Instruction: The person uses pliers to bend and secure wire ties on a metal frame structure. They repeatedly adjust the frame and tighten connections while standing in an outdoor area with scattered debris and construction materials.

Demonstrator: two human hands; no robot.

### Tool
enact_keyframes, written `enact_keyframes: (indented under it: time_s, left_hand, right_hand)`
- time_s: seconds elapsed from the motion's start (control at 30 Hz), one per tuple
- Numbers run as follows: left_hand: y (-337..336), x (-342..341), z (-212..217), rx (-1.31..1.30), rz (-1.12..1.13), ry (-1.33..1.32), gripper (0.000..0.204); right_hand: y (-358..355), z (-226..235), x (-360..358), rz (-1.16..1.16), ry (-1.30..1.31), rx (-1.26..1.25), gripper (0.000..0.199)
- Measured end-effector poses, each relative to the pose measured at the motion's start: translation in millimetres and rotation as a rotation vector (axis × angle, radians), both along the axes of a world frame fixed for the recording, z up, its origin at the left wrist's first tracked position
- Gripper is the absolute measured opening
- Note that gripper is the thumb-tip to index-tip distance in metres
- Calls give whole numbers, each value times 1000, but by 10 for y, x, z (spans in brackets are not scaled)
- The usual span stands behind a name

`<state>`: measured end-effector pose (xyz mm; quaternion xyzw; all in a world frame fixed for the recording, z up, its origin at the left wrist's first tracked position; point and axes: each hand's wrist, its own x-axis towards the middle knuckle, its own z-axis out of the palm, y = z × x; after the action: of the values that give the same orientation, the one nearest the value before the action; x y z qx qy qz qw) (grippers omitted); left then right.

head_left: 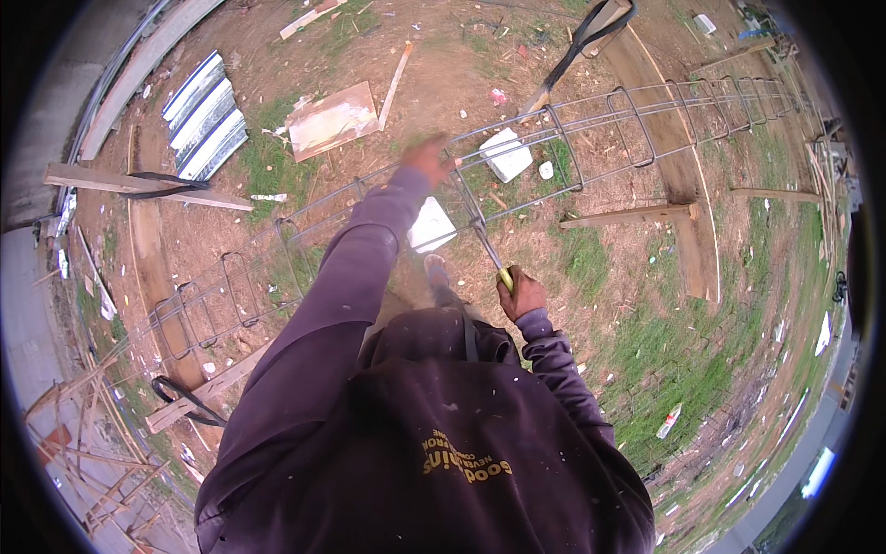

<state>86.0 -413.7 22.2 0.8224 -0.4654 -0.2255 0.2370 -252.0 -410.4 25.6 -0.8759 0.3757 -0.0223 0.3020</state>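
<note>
A long rebar cage (637,126) of thin steel bars and rectangular stirrups runs in front of me, from lower left to upper right. My left hand (427,162) reaches over its far bars beside a stirrup; motion smears the fingers, so their grip is unclear. Closer to my body, my right hand (522,295) is closed round the yellow-green handle of a slim metal hand tool (492,252). The tool's shaft points away from me and meets the cage's near bar by a stirrup; its exact tip is hard to make out.
Wooden supports (637,215) with black straps (591,32) stand along the cage. White blocks (432,226) lie beneath it. Farther off are a wooden board (332,122) and corrugated metal sheet (205,115). Scraps litter the dirt and grass; a plastic bottle (670,421) lies at right.
</note>
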Motion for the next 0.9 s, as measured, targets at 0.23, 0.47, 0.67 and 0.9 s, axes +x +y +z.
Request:
enact_keyframes:
  time_s: [0.23,0.47,0.67,0.9]
  left_hand:
    - [-13,-55,12,107,43,8,69]
    - [-28,-62,-73,101,56,-6,72]
    - [-36,-78,-167,134,62,-49,71]
    - [-24,-171,-64,148,90,-40,81]
  right_hand:
    - [44,59,40,-2,-22,58,25]
    - [-389,322,370,-176,-96,245,37]
    - [-1892,486,1247,-564,-219,-84,50]
    - [-1610,625,861,-441,-421,117,39]
